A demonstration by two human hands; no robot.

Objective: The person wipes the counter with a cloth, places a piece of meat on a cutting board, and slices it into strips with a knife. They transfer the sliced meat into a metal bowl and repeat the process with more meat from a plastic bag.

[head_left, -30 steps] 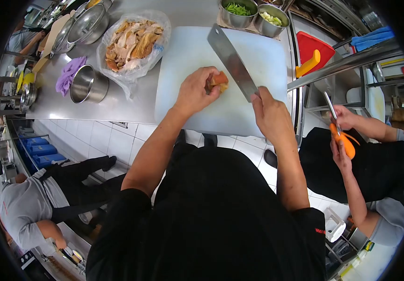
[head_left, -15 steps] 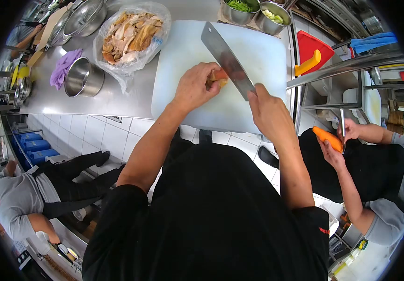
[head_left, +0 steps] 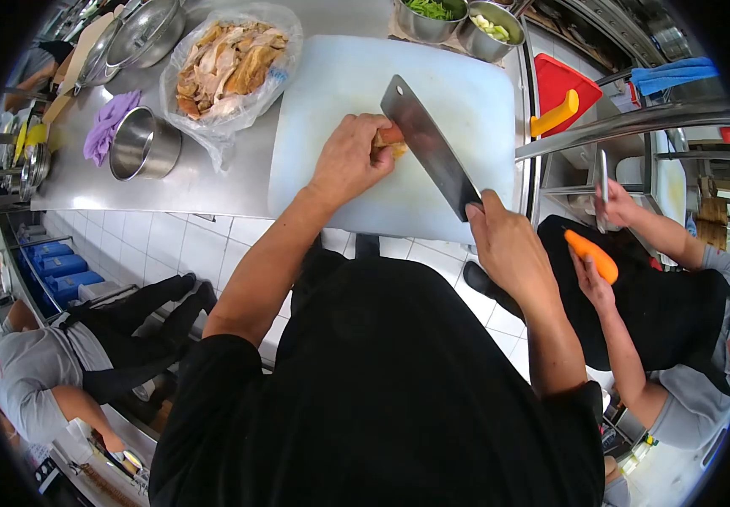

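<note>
Meat chunk (head_left: 392,136) — seemed soft, slippery, best pinched at its sides | left hand (head_left: 349,158) gripped it | knife (head_left: 429,145) — seemed stiff, heavy | right hand (head_left: 510,247) gripped its near end

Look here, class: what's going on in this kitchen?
Over a white cutting board, one person's left grip holds what looks like meat, and the right grip a cleaver. The cleaver is right beside the meat; whether they touch is unclear. A plastic bag of meat pieces sits left of the board. At right, a co-worker holds a carrot and a metal tool.
</note>
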